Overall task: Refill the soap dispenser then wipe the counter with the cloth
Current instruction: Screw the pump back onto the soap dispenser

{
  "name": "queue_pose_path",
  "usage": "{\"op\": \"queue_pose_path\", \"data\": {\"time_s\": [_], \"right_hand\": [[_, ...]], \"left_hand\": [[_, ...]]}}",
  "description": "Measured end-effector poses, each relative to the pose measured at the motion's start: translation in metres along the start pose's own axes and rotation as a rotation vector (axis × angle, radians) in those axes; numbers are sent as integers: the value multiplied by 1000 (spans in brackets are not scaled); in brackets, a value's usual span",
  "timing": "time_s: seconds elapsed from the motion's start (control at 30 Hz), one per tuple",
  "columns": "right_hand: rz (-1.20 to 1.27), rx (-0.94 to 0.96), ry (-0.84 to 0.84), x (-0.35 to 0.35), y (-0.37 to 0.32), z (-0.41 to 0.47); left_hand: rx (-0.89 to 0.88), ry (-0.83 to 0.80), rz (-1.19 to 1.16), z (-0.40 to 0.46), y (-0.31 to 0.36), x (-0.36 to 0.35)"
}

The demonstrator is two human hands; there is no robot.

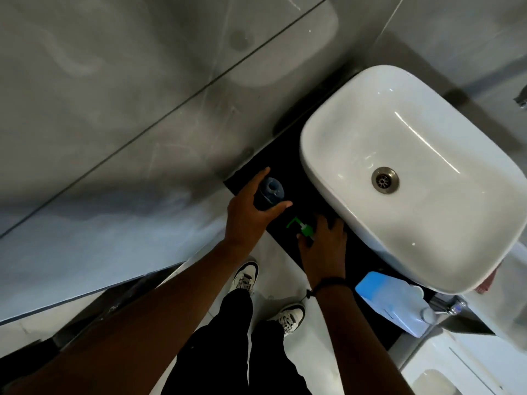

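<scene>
The soap dispenser bottle (272,191), dark with an open blue-rimmed mouth, stands on the black counter (288,158) left of the sink. My left hand (251,212) is wrapped around its body. The green pump top (303,226) lies on the counter just below the bottle, and my right hand (323,246) rests on it with fingers closed over its cap end. A blue refill jug (390,302) with a white cap lies at the counter's near end. A reddish cloth (489,283) peeks out behind the basin's near right rim, mostly hidden.
A white vessel basin (482,252) with a metal drain fills the counter's right side. Grey tiled wall runs along the left and far side. A chrome fitting (450,307) sits beside the jug. My legs and white sneakers stand on the white floor below.
</scene>
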State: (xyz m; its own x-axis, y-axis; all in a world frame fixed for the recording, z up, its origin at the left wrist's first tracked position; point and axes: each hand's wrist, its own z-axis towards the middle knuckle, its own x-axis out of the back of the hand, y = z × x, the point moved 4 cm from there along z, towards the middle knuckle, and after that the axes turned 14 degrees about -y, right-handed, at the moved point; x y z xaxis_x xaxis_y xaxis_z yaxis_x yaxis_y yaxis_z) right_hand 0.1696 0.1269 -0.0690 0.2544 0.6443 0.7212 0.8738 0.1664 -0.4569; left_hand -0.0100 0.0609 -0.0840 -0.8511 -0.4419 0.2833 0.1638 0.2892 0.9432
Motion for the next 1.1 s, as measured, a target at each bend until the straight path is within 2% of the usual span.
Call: {"op": "queue_pose_path", "data": {"time_s": [0.1, 0.27, 0.37, 0.47, 0.57, 0.63, 0.73, 0.83, 0.97, 1.1], "right_hand": [[-83, -11, -103, -1, 0, 18], [-86, 59, -92, 10, -8, 22], [-50, 137, -3, 31, -24, 15], [6, 273, 159, 60, -48, 0], [126, 358, 304, 87, -68, -14], [308, 427, 345, 101, -80, -21], [614, 551, 337, 110, -98, -25], [703, 626, 294, 107, -112, -26], [663, 670, 322, 106, -117, -31], [520, 657, 340, 98, -116, -29]], "left_hand": [[-1, 12, -6, 0, 0, -1], [-24, 30, 2, -2, 2, -2], [-12, 26, -4, -3, 4, -2], [17, 28, -24, -2, 6, -1], [38, 17, -45, -2, 7, 1], [51, 9, -44, -2, 9, 3], [48, 7, -33, -1, 13, 3], [40, 19, -15, -2, 14, 4], [31, 14, -6, -1, 14, 4], [43, 4, -21, 0, 13, 5]]}}
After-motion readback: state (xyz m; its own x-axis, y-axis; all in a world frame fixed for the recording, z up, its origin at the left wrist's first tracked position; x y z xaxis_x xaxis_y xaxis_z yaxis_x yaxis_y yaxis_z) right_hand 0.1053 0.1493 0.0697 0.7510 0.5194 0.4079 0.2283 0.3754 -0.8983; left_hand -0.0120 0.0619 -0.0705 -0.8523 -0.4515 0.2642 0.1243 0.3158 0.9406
